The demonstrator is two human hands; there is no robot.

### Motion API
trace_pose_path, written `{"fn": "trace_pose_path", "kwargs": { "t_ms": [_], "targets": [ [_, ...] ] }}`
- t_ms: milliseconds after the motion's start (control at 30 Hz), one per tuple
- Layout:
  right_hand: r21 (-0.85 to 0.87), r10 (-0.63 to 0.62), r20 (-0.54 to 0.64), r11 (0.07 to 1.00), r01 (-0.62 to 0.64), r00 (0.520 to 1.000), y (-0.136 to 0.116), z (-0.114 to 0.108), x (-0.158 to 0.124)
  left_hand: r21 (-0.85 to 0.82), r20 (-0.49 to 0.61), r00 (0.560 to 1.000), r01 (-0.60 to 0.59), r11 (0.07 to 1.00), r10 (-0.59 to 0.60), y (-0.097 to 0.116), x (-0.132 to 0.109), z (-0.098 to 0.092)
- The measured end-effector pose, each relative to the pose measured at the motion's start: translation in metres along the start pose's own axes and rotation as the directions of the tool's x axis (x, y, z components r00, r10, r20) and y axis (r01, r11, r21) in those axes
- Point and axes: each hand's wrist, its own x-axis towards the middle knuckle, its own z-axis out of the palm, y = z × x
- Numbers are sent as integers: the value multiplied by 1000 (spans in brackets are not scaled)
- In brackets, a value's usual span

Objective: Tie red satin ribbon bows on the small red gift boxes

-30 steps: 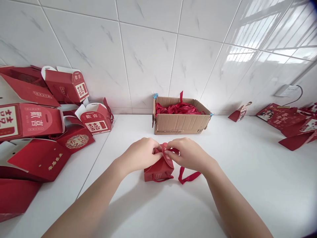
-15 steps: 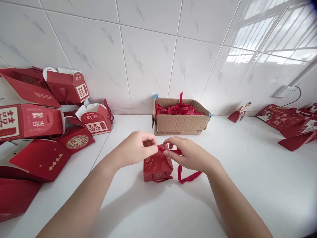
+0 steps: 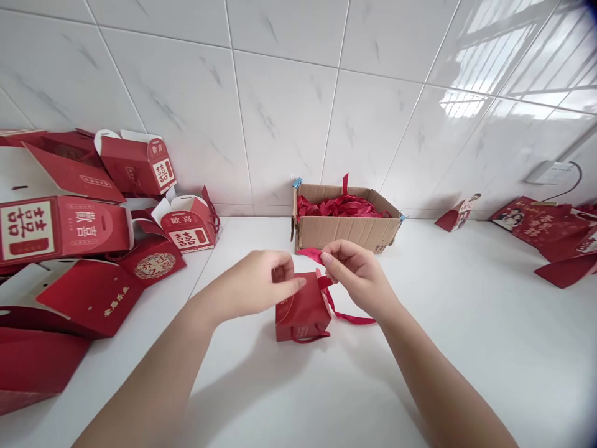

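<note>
A small red gift box (image 3: 305, 311) with a red cord handle on its near side stands on the white tabletop in front of me. My left hand (image 3: 265, 283) is at its upper left, the thumb lying over the top edge and the fingers curled behind, partly hidden. Just above the box's right side, my right hand (image 3: 357, 270) pinches a red ribbon (image 3: 311, 254) between thumb and fingertips. One end of the ribbon points left from the pinch. Another length passes by the box's top right and trails onto the table below the right hand.
Behind the hands, a cardboard box (image 3: 347, 230) full of red ribbons stands against the tiled wall. Several red gift boxes (image 3: 186, 227) are piled at the left. A small red box (image 3: 457, 214) and more red packaging (image 3: 536, 224) lie at the back right.
My right hand has risen and drawn the ribbon up off the box top, its end now free in the air. My left hand stays at the box. The view has shifted slightly left.
</note>
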Motion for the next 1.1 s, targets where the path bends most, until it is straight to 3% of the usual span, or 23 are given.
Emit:
{"fn": "trace_pose_path", "kwargs": {
  "t_ms": [167, 400, 733, 1100],
  "targets": [
    [-65, -6, -51, 998, 2, 999, 2, 5, 0, 203, 91, 988, 105, 974, -125, -10, 7, 13],
    [-315, 29, 2, 949, -27, 1000, 9, 20, -3, 187, 202, 965, 131, 974, -169, -6, -1, -7],
    [-275, 120, -2, 954, -116, 993, 19, 33, -5, 112, 327, 934, 115, 987, -146, -9, 5, -19],
    [-389, 136, 19, 914, -118, 991, 23, 38, -8, 115, 331, 933, 111, 987, -143, -6, 4, -16]
  ]
}}
